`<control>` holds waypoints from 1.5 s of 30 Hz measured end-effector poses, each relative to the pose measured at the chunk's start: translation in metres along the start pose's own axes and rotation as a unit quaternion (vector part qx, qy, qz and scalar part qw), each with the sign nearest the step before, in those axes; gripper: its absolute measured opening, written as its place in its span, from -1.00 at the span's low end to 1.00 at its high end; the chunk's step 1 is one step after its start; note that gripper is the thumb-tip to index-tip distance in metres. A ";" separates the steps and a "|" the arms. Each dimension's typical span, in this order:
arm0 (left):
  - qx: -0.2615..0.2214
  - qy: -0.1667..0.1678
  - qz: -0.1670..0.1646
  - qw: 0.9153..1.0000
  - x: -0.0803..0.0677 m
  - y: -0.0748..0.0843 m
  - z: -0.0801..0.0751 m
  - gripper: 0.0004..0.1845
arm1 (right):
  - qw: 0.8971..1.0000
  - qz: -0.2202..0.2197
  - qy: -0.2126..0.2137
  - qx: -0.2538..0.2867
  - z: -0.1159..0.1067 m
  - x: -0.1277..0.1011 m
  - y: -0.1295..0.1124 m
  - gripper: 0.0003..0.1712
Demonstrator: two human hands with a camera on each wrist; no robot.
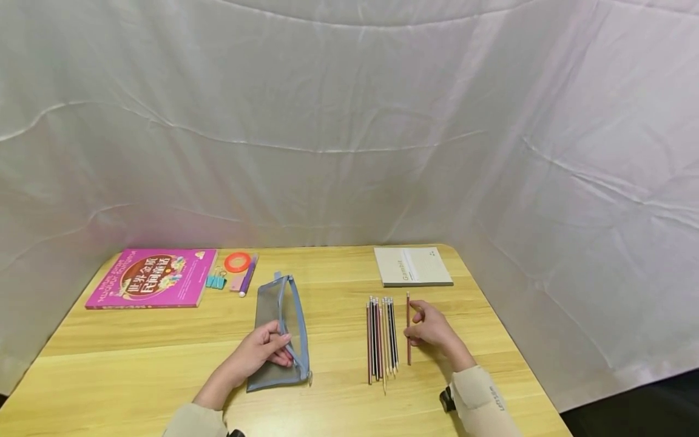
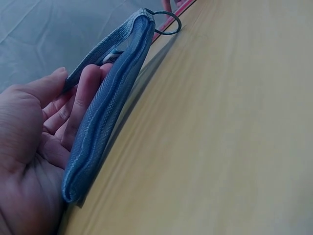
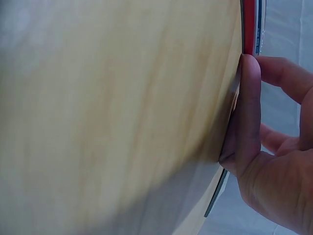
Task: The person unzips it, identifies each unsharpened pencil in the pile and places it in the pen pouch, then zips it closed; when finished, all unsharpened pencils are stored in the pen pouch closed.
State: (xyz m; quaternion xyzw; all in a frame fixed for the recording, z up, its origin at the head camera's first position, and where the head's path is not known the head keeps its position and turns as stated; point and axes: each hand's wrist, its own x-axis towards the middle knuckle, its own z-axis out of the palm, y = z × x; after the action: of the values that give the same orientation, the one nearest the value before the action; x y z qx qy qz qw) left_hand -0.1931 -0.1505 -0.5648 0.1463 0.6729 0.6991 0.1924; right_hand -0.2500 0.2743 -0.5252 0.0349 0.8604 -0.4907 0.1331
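Left hand (image 1: 261, 351) pinches pouch (image 1: 281, 331) at zipper edge, we think to keep its mouth propped open. Right hand (image 1: 431, 328) curls fingers on single pencil (image 1: 408, 328), just right of pencil row (image 1: 381, 337). Row right of pouch, both flat on worktop (image 1: 338, 400).

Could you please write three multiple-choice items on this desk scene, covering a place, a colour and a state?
1. Where does the lone pencil lie? A right of the pencil row B on the notebook C inside the pouch
2. What colour is the book cover? A green B pink C black
3. What is the left hand doing? A lying flat on the table B holding the mesh pouch C holding the pencil

Key: 1 A, it lies apart on that side, touched by the right hand; 2 B, plainly pink; 3 B, fingers curl over the pouch edge.
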 end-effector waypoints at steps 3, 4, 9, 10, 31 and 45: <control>0.000 0.002 0.003 1.000 0.001 -0.001 0.000 -0.70 | 1.000 0.000 0.006 0.000 0.000 0.001 -0.001 0.00; 0.000 0.002 0.004 1.000 0.001 -0.001 0.000 -0.70 | 1.000 0.000 0.007 -0.001 0.000 0.001 -0.001 0.01; -0.001 0.004 0.008 1.000 0.001 0.000 0.000 -0.68 | 1.000 0.006 0.011 0.004 0.000 0.004 0.000 0.03; -0.002 0.004 0.008 1.000 0.001 0.000 0.001 -0.67 | 1.000 0.007 0.011 0.004 0.000 0.004 0.001 0.03; 0.012 0.006 0.013 1.000 0.000 -0.002 0.001 -0.69 | 0.998 0.027 0.028 0.046 -0.003 0.007 -0.001 -0.05; 0.015 0.011 0.028 0.999 -0.001 -0.006 0.000 -0.69 | 0.992 0.002 0.032 0.122 0.018 0.001 -0.022 0.16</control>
State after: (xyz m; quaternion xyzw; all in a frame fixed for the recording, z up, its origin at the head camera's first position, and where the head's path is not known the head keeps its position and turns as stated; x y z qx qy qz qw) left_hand -0.1916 -0.1508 -0.5703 0.1605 0.6811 0.6956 0.1628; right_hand -0.2513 0.2471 -0.5155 0.0682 0.7978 -0.5905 0.1007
